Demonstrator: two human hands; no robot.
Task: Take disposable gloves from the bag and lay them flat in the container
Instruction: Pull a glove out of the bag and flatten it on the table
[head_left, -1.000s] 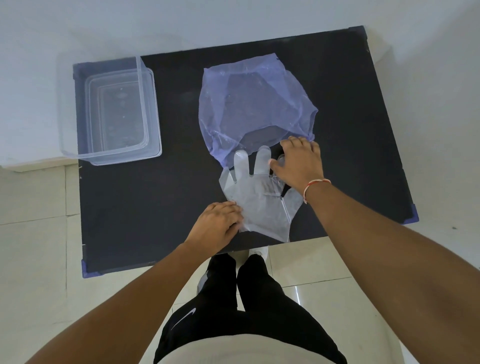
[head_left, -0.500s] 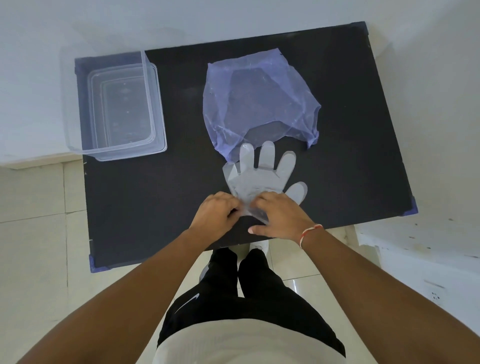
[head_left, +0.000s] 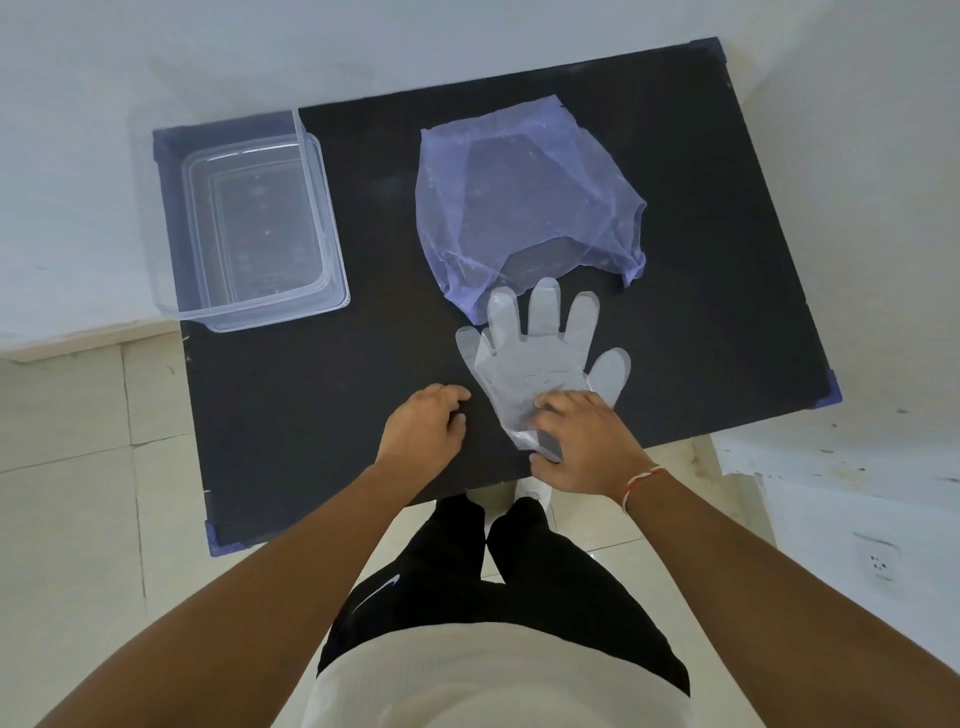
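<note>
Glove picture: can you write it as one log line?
glove: flat on table, touching bag | right hand: gripping cuff | left hand: off glove | container: no glove

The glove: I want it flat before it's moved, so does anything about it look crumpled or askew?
Mostly flat: the glove lies spread on the black table, fingertips overlapping the blue bag. Only its cuff is bunched under the right hand.

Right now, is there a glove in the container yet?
No. The clear container holds no glove; the one glove in view lies on the black table under the right hand.
</note>
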